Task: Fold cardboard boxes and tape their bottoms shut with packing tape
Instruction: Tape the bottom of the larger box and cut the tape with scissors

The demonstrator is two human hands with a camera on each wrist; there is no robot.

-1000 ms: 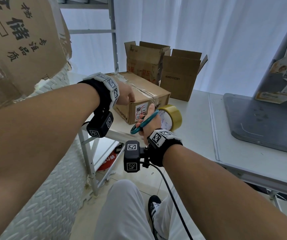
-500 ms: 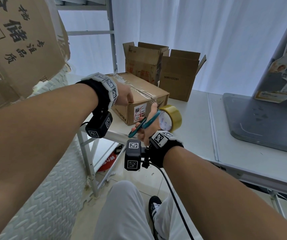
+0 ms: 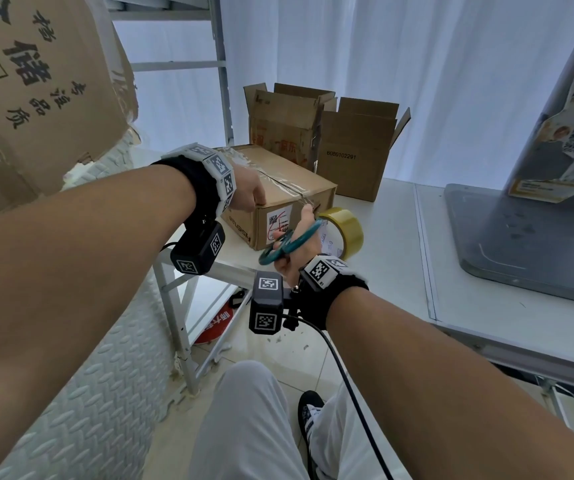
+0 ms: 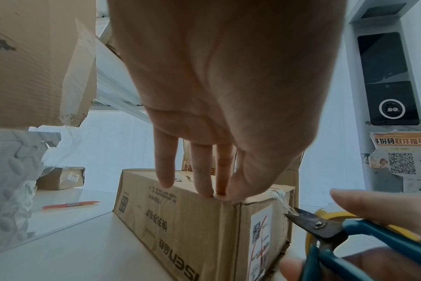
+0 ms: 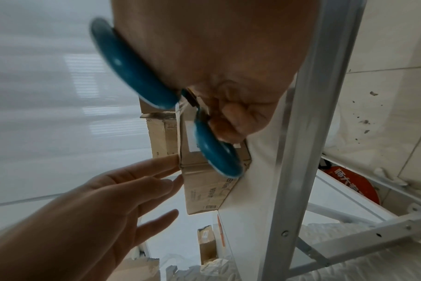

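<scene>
Taped box at the white table's near-left corner, white curtain behind.
Left hand presses straight fingers on the box edge; right hand grips teal scissors at the tape strand, beside the tape roll.

The head camera is looking forward and down from above both forearms, taking in the table, the box near its left edge, the tape roll and the scissors from a middling distance. The left wrist camera is sitting low and close, facing along the left hand toward the box, with the scissors coming in at its lower right. The right wrist camera is looking along the right hand, turned sideways so the table edge is running upright, very near the scissors. All three are sharing the box's near corner; the right wrist view is also catching the left hand.
</scene>
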